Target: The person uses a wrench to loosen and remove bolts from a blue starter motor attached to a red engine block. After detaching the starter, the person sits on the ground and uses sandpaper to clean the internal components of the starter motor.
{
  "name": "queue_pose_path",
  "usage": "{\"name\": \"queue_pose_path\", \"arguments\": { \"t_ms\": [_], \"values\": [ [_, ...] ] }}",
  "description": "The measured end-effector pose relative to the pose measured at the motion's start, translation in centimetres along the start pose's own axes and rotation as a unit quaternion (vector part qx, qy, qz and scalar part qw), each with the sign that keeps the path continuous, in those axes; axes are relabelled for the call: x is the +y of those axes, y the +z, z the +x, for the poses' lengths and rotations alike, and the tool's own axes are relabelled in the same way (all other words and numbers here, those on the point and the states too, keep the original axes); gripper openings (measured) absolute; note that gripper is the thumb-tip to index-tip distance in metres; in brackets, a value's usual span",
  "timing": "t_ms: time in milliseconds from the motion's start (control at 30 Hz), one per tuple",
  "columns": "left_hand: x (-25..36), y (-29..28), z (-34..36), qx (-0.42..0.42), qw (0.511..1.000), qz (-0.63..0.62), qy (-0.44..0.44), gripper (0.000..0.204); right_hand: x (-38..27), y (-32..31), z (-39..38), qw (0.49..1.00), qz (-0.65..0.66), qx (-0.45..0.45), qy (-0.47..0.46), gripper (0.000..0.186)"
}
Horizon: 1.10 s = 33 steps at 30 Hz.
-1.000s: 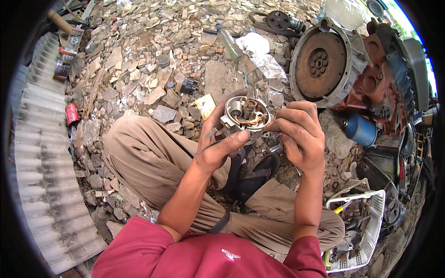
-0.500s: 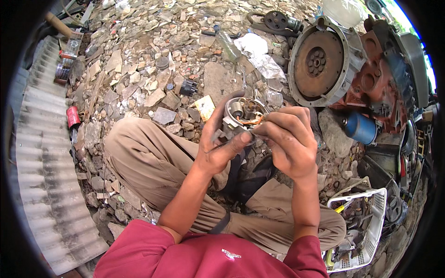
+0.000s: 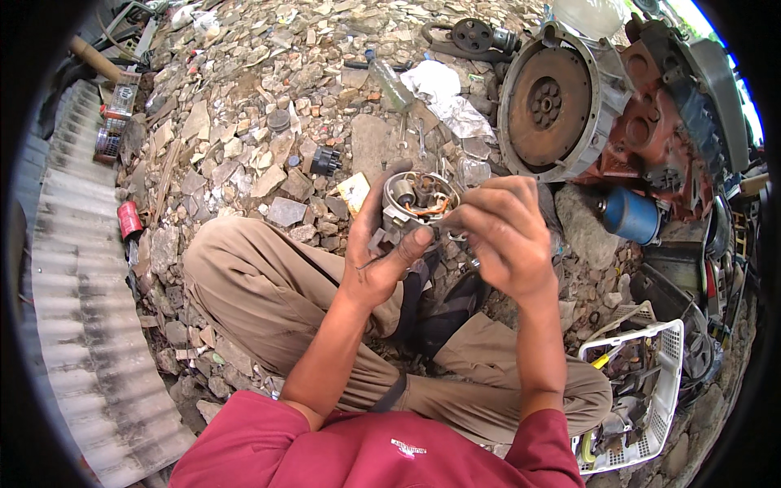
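Note:
In front of my crossed legs, my left hand [image 3: 376,259] is wrapped round a round metal ignition distributor [image 3: 392,213]. Its open top faces up, showing a small metal cylinder and an orange wire inside. At the distributor's right side, my right hand [image 3: 506,236] has its thumb and fingers pinched together. A bit of shiny metal shows below those fingers, but what they hold is too small and covered to name. A black distributor cap [image 3: 325,160] lies on the stones beyond my left hand, with a yellowish, stained small box [image 3: 354,192] nearer to it.
Two spanners [image 3: 421,137] lie on a flat stone ahead, near a clear bottle [image 3: 390,84] and a white cloth [image 3: 443,93]. An engine with a rusty flywheel [image 3: 545,106] and a blue filter [image 3: 630,216] stand right. A white tool basket [image 3: 671,382] sits by my right knee; corrugated sheet [image 3: 89,325] lies left.
My right hand has drawn slightly down and away from the distributor's rim, its fingers still pinched. The left hand keeps its hold on the distributor. The whole view has shifted slightly.

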<state>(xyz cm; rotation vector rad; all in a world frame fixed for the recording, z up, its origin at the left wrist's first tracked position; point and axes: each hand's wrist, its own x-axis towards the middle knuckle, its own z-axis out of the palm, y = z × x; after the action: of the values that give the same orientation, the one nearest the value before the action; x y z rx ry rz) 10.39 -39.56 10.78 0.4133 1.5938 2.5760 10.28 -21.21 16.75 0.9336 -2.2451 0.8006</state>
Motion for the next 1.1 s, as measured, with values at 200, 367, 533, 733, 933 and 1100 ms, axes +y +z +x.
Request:
{"name": "queue_pose_path", "arguments": {
  "t_ms": [200, 367, 533, 733, 933, 1100],
  "values": [
    [0.5, -0.6, -0.2, -0.016, 0.996, -0.083, -0.024, 0.086, 0.9, -1.4, 0.2, 0.998, -0.014, -0.052, -0.017, 0.026],
    [0.0, 0.1, 0.0, -0.002, 0.981, -0.194, -0.03, 0.091, 3.6, -3.0, -1.0, 0.997, -0.014, 0.017, 0.068, 0.024],
    [0.4, -0.1, 0.1, -0.002, 0.985, -0.169, -0.013, 0.101, -0.8, -3.1, 0.1, 0.927, 0.156, 0.107, 0.325, 0.018],
    [0.5, -0.1, -0.2, 0.017, 0.999, -0.039, 0.028, 0.105, -3.3, -1.8, 0.6, 0.782, 0.397, 0.061, 0.476, 0.022],
    [0.5, 0.2, -0.2, 0.031, 0.997, 0.003, 0.071, 0.098, -3.7, -0.8, 0.5, 0.779, 0.383, 0.064, 0.492, 0.012],
    [0.4, 0.3, -0.6, 0.028, 0.996, 0.047, 0.077, 0.097, -3.5, -0.4, 0.4, 0.787, 0.374, 0.066, 0.486, 0.012]
  ]
}}
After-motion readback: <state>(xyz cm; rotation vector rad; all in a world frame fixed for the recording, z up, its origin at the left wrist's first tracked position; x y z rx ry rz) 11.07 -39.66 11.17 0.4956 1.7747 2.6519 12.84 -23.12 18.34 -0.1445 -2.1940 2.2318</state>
